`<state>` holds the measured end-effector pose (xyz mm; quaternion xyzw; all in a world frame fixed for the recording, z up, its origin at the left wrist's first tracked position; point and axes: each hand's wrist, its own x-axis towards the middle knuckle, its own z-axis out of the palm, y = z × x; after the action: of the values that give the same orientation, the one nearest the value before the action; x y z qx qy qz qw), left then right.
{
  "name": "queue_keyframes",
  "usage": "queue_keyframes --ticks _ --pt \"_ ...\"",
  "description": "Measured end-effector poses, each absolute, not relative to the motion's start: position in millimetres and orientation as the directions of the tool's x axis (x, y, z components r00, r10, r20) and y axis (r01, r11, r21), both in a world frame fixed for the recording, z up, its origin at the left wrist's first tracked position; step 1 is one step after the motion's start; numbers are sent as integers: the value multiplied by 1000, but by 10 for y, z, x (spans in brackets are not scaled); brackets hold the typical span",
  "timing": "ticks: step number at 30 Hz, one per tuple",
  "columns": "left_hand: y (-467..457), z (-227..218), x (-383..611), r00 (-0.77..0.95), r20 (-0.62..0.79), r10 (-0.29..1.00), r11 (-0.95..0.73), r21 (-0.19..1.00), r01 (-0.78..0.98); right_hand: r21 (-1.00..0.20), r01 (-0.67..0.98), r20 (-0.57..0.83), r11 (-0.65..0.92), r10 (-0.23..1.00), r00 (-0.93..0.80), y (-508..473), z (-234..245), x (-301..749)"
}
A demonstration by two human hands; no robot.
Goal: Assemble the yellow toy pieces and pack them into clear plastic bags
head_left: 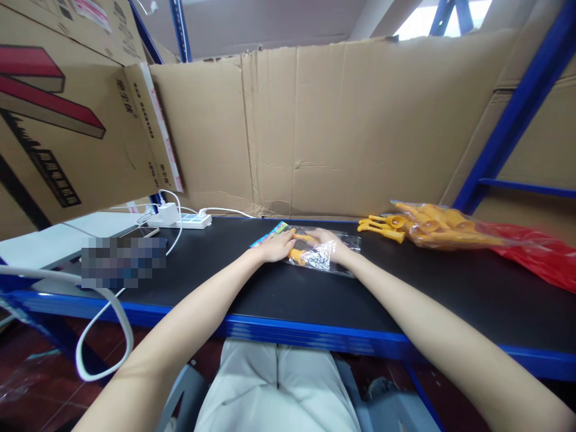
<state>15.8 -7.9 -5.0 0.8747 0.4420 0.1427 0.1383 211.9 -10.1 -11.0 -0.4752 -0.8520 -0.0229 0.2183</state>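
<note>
A clear plastic bag with a blue-green printed header card lies flat on the black tabletop in front of me. Orange plastic pieces show inside or under its film. My left hand rests on the card end, its fingers stretched out toward the orange pieces. Over the middle of the bag, my right hand has its fingers closed around an orange piece, pointing left. Shiny film partly hides the right fingers, and I cannot tell whether they are inside the bag.
At right lie loose orange horn-shaped pieces, a clear bag of more and a red plastic bag. A white power strip, cables and a phone are at left. Cardboard walls the back; a blue rail edges the front.
</note>
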Motion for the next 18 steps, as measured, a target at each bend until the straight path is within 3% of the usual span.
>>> queue_keyframes --ticks 4,6,9,12,15,18 --pt "-89 -59 186 580 114 807 -575 382 724 -138 880 423 455 830 -363 -24 -155 2098" --pt "-60 -56 179 558 149 816 -555 472 685 -181 847 426 500 816 -390 -6 -159 2148" --pt "13 -41 155 449 199 871 -448 697 560 -230 775 431 589 775 -461 -4 -149 2288" --pt "71 -18 132 313 136 940 -254 892 375 -222 769 429 599 769 -475 -5 -147 2409" --pt "86 2 122 249 61 967 -112 974 196 -214 789 444 576 777 -447 17 -164 2435" --pt "84 4 119 228 53 972 -84 988 130 -265 797 447 543 801 -398 37 -184 2386"
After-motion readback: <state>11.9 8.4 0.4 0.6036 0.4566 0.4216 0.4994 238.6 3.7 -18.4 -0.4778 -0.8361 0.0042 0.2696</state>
